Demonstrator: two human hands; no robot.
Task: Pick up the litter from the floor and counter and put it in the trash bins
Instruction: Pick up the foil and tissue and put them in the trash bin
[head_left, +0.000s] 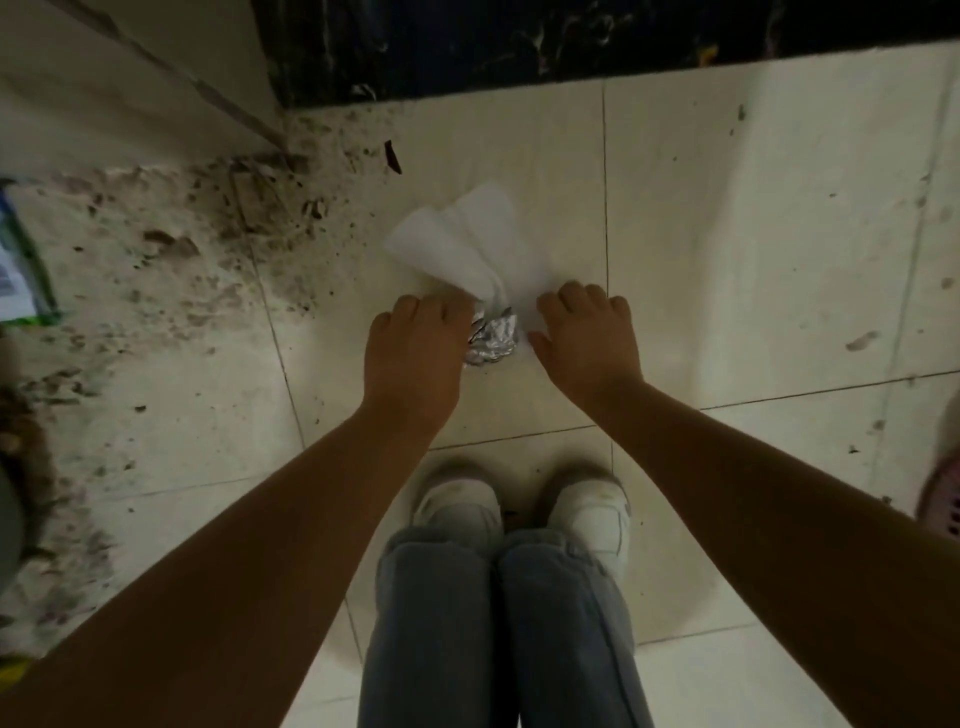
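A crumpled silver foil ball (493, 338) lies on the pale floor tile between my two hands. A white tissue (457, 244) spreads out just beyond it, with its narrow end running down to the foil. My left hand (415, 353) is palm down against the foil's left side. Its fingers curl over the tissue's end and its thumb is hidden under the hand. My right hand (587, 338) hovers just right of the foil with fingers bent toward the floor and thumb pointing at the foil, holding nothing that I can see.
A green and white packet (21, 265) lies at the left edge on grimy, stained floor. A small dark scrap (393, 156) sits near the black marble counter base (571, 41). A pink slotted object (943, 499) is at the right edge. My shoes (519, 509) are right behind my hands.
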